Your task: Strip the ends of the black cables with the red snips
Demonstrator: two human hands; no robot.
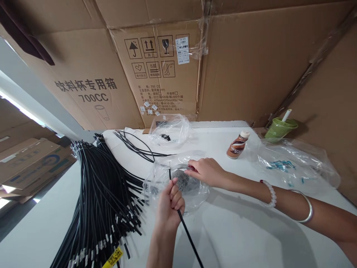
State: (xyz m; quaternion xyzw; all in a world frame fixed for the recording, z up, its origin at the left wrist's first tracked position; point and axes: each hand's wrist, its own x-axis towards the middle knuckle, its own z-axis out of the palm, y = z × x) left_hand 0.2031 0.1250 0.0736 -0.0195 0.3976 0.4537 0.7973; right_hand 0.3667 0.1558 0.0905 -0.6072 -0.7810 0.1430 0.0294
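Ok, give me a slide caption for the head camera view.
Left hand grips a black cable while right hand reaches into a clear plastic bag beside a cable bundle.

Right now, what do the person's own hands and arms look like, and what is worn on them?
Both forearms are bare, no sleeves or gloves. The right wrist carries a white beaded bracelet, and further up the forearm a plain silver bangle. The right hand shows red-painted nails. The left hand and wrist wear nothing.

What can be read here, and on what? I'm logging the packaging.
"饮料杯专用箱" and "700CC": cardboard box.
"700 CC", within small, partly blurred print: box panel.
"5层": handling symbols.
White sticker: too small.
Brown bottle: blurred.
Yellow tag: unreadable.
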